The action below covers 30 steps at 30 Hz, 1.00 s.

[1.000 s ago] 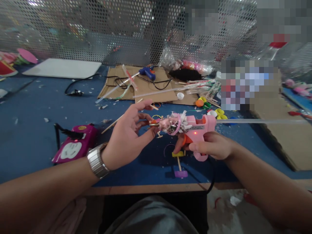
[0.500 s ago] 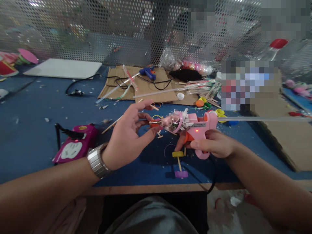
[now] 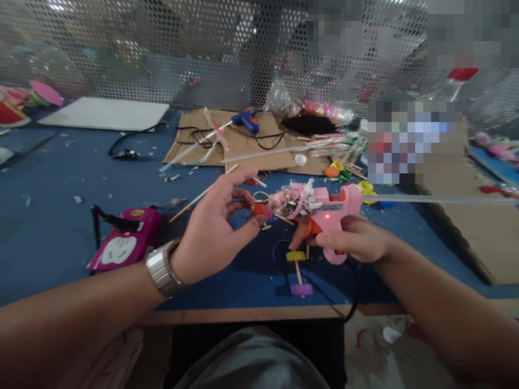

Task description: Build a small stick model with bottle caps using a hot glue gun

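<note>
My right hand (image 3: 357,237) is wrapped round the handle of a pink hot glue gun (image 3: 332,208), which has a lit red light and a clear glue stick (image 3: 438,199) out of its back. Glue and white scraps coat its front, and the metal nozzle points left. My left hand (image 3: 221,221), with a metal watch (image 3: 164,268) at the wrist, pinches a small orange cap (image 3: 259,209) between thumb and fingers. The nozzle tip is close to that cap; whether they touch I cannot tell. Below the gun, a thin stick (image 3: 299,273) joins a yellow cap (image 3: 295,256) and a purple cap (image 3: 301,290).
A magenta power box (image 3: 127,237) with a black plug stands at left. Behind lie a blue glue gun (image 3: 246,121) on cardboard (image 3: 267,151), loose sticks (image 3: 194,201), coloured caps (image 3: 332,171) and a white board (image 3: 107,113). A black cord hangs over the table's front edge.
The orange cap has turned and shows more of its face beside the nozzle. My left fingers have shifted slightly; the glue gun has hardly moved.
</note>
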Available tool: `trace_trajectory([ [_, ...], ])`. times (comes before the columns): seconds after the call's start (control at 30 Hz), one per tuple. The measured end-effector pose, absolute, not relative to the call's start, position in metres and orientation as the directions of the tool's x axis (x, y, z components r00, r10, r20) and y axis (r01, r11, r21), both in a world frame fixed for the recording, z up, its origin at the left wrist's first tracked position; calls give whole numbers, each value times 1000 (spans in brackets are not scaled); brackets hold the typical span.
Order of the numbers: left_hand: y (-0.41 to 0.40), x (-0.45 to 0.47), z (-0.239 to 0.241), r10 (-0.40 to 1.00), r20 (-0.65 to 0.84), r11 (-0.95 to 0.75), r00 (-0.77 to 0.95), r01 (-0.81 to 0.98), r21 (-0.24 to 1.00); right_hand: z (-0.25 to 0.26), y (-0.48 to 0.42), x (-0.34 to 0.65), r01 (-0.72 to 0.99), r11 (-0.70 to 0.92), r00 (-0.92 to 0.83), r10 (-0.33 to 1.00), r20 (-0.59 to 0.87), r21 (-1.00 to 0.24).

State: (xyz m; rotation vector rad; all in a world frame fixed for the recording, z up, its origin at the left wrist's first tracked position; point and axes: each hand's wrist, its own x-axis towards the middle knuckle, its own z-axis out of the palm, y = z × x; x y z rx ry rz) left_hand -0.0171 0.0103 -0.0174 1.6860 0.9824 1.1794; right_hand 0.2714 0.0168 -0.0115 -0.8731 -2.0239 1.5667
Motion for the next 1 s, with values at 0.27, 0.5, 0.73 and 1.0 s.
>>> trace_trajectory([
  [0.27,10,-17,-18,921,293,-338,257,156,928,-17,16,274,98,137,-710,703,27,-986],
  [0.5,10,-18,-22,910,295,-356,292,184,916,-18,17,275,43,147,-701,709,75,-988],
  [0.73,10,-18,-26,910,270,-344,316,207,916,-20,17,275,21,132,-678,730,83,-991],
  [1.0,11,-17,-28,910,279,-356,308,232,905,-18,17,273,21,142,-654,751,94,-990],
])
